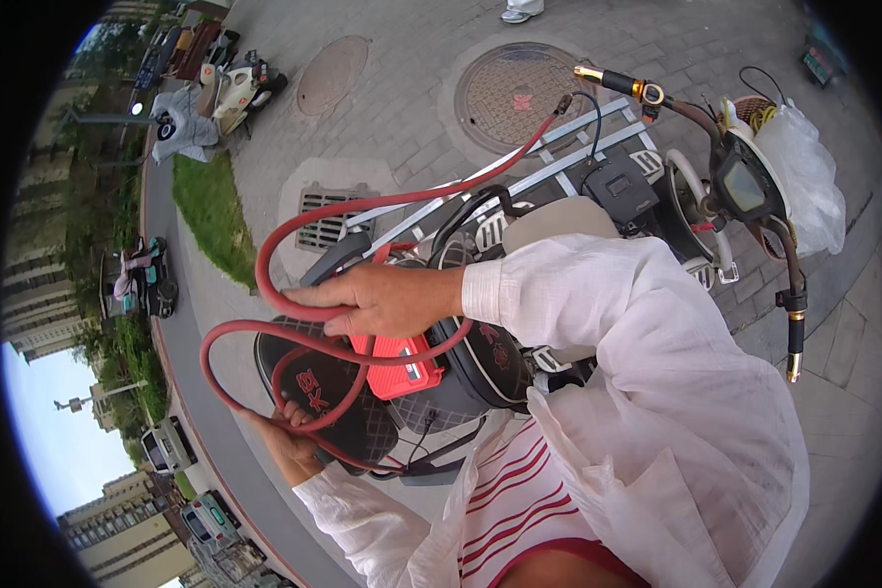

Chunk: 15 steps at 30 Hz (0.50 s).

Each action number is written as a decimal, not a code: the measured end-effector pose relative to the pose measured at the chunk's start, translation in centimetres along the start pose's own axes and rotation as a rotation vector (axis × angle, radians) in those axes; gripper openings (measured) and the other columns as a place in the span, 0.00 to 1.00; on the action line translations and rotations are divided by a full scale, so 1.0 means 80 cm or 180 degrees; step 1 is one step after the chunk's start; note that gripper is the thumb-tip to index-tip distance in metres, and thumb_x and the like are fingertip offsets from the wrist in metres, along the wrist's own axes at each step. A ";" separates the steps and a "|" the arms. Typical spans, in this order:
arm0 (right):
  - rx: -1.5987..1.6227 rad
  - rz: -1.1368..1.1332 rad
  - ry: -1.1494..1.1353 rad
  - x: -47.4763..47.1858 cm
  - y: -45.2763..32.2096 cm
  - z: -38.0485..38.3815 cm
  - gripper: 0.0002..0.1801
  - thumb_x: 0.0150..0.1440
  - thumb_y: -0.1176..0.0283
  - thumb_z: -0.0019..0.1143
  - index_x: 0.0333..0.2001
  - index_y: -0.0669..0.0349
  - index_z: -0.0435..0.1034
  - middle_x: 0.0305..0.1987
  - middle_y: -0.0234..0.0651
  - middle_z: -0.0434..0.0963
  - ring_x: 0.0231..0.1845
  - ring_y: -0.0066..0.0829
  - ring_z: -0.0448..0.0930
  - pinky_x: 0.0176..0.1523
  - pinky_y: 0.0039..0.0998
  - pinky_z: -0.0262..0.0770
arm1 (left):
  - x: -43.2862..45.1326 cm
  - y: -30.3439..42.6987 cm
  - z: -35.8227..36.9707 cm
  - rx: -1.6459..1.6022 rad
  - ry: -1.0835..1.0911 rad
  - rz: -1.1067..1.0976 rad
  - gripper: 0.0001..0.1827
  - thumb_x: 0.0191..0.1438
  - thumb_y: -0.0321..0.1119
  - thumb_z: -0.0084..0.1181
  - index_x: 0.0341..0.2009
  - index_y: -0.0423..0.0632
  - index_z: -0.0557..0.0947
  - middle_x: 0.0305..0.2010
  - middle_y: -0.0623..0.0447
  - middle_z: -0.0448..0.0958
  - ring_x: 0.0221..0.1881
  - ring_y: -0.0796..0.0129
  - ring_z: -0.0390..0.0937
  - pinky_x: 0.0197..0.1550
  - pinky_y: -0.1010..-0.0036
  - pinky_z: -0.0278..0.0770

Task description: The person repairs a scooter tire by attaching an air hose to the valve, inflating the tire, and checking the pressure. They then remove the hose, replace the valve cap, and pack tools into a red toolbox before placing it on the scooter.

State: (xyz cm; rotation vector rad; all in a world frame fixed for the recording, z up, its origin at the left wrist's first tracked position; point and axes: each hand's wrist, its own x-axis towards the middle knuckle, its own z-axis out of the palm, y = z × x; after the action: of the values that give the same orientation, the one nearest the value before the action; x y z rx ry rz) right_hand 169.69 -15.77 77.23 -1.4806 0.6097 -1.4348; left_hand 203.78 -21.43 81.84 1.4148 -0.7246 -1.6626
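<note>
A thick red hose or cable (pixel 367 200) runs in loops over a parked electric scooter. My right hand (pixel 389 298), back up, holds one loop between thumb and fingers above the scooter's rear. Lower left, my left hand (pixel 290 437) grips another part of the loops; its palm is partly hidden. Under the loops a red plastic case (pixel 404 378) rests between black quilted saddlebags (pixel 360 408). The hose's far end has a dark fitting (pixel 563 105) near a thin black cord. Beside the scooter lies a metal ladder-like frame (pixel 558 165).
The handlebar (pixel 698 114) reaches to the right, with a dashboard (pixel 742 184) and clear plastic bag (pixel 805 173) at the front. Manhole covers (pixel 518 95) and a drain grate (pixel 331 217) lie in the paving. A person's shoe (pixel 518 15) shows at the top. Other scooters (pixel 239 92) stand at left.
</note>
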 end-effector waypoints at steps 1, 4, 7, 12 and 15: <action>-0.0335 -0.0491 -0.0437 -0.009 -0.005 0.045 0.30 0.60 0.74 0.48 0.67 0.55 0.56 0.42 0.41 0.75 0.43 0.35 0.79 0.53 0.35 0.71 | 0.004 -0.003 0.007 0.0028 -0.0178 -0.0128 0.52 0.43 0.83 0.40 0.42 0.39 0.74 0.20 0.60 0.60 0.19 0.77 0.55 0.20 0.84 0.56; -0.0753 -0.0910 -0.0680 -0.036 -0.021 0.140 0.39 0.56 0.77 0.51 0.70 0.53 0.48 0.61 0.45 0.65 0.51 0.44 0.75 0.55 0.41 0.69 | 0.006 -0.018 -0.015 -0.0196 -0.1169 -0.0375 0.61 0.37 0.87 0.40 0.46 0.33 0.71 0.30 0.52 0.70 0.22 0.72 0.62 0.23 0.82 0.63; -0.1171 -0.0766 -0.1078 -0.053 -0.002 0.192 0.42 0.53 0.78 0.50 0.70 0.56 0.45 0.49 0.47 0.73 0.42 0.46 0.78 0.46 0.40 0.74 | -0.029 -0.015 0.003 0.0179 -0.1203 -0.0256 0.67 0.33 0.87 0.46 0.53 0.29 0.67 0.38 0.48 0.73 0.27 0.70 0.68 0.29 0.80 0.70; -0.1273 0.0234 -0.2099 -0.073 0.003 0.260 0.36 0.54 0.78 0.47 0.67 0.59 0.49 0.42 0.47 0.76 0.34 0.47 0.79 0.36 0.43 0.75 | -0.088 -0.017 -0.030 0.0234 -0.1977 0.0439 0.63 0.38 0.75 0.61 0.59 0.27 0.62 0.41 0.48 0.73 0.42 0.62 0.78 0.47 0.72 0.79; -0.1211 0.0154 -0.2129 -0.077 0.017 0.302 0.32 0.57 0.77 0.46 0.65 0.59 0.51 0.42 0.47 0.75 0.34 0.49 0.79 0.36 0.43 0.76 | -0.112 -0.006 -0.062 0.1394 -0.1608 0.0582 0.55 0.39 0.51 0.75 0.61 0.30 0.59 0.42 0.47 0.73 0.45 0.59 0.78 0.52 0.67 0.78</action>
State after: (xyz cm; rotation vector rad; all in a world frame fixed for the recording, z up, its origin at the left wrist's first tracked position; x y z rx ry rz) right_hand 191.81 -4.19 76.57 -2.0899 0.4984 -0.7229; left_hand 208.87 -13.06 84.94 1.1606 -1.5329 -1.7990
